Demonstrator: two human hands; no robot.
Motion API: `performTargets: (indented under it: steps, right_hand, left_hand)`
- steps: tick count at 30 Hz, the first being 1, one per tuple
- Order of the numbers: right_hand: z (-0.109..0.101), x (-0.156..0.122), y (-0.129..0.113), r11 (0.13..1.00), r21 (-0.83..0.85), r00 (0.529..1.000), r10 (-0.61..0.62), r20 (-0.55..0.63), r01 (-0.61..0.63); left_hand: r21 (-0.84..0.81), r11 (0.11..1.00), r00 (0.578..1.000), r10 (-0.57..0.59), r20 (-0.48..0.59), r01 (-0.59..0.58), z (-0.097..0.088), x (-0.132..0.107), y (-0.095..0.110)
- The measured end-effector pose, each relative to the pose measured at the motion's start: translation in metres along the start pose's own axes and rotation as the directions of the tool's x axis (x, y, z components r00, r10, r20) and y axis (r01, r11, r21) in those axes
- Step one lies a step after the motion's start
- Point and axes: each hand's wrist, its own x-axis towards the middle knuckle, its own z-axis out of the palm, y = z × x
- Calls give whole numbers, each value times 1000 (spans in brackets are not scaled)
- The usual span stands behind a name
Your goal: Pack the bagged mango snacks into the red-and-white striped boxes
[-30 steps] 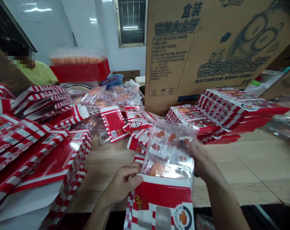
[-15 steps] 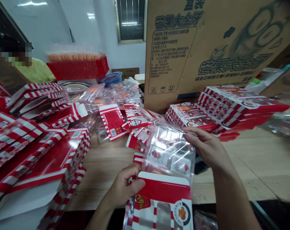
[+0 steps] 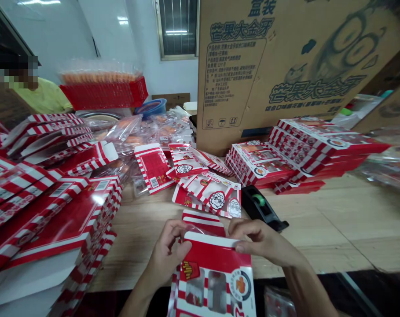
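Note:
A red-and-white striped carton box (image 3: 216, 259) with cut-out windows stands upright at the table's front edge, its top end towards the table. My left hand (image 3: 168, 253) grips its upper left corner, thumb on the front panel. My right hand (image 3: 264, 240) pinches the upper right edge, fingers curled over the top flap. A clear plastic tray (image 3: 193, 296) shows through the windows, mostly hidden inside the box. Just behind lies another red-and-white carton (image 3: 203, 220), partly covered by the box and my hands.
A black tape dispenser (image 3: 261, 209) lies beyond my right hand. Loose cartons (image 3: 209, 191) lie ahead, with stacked boxes (image 3: 328, 141) at right and piled open cartons (image 3: 64, 220) at left. A large cardboard box (image 3: 236, 97) stands behind. At far left is a person in a yellow top (image 3: 51, 97).
The clear plastic tray has gone down into the carton box. My right hand has moved down and left from the tray to the box's top edge. The tape dispenser is uncovered.

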Motion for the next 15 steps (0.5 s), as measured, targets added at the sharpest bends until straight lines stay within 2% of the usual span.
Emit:
performTargets:
  steps: [3,6,9,13,15]
  right_hand:
    - [2,-5,0,999,44,997,27,70,-30]
    - [5,-6,0,996,65,990,44,131,-53]
    - [7,-10,1,982,141,984,103,147,-124]
    - [11,-19,6,954,247,981,137,139,-168]
    - [15,-21,9,953,259,986,140,92,-159]
  left_hand:
    - [44,998,998,-39,42,37,1,0,10]
    - [77,996,990,-56,128,47,3,3,22]
    - [112,993,979,-57,193,36,2,8,27]
    - [117,990,979,-98,180,78,-1,10,20]
    - [111,987,980,-135,146,119,2,10,14]
